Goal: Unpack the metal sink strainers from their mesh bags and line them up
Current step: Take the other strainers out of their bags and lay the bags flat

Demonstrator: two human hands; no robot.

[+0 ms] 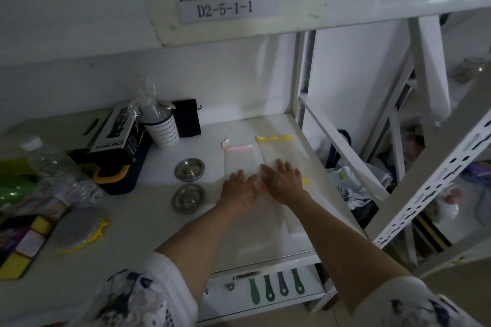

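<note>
Two round metal sink strainers lie bare on the white shelf, one (189, 169) behind the other (188, 197). To their right lie flat white mesh bags: one with a pink drawstring (240, 156) and one with a yellow drawstring (281, 150). My left hand (240, 190) and my right hand (283, 180) rest palm down, fingers spread, on the mesh bags, side by side and nearly touching. A further yellow drawstring end (306, 181) pokes out beside my right hand. Neither hand grips anything.
Behind the strainers stand a white perforated cup (162, 129), a black pouch (188, 121) and a spray-bottle box (117, 138). Sponges, a grey round pad (77, 228) and plastic packets crowd the left. The shelf's slotted white upright (435, 183) and brace stand at right.
</note>
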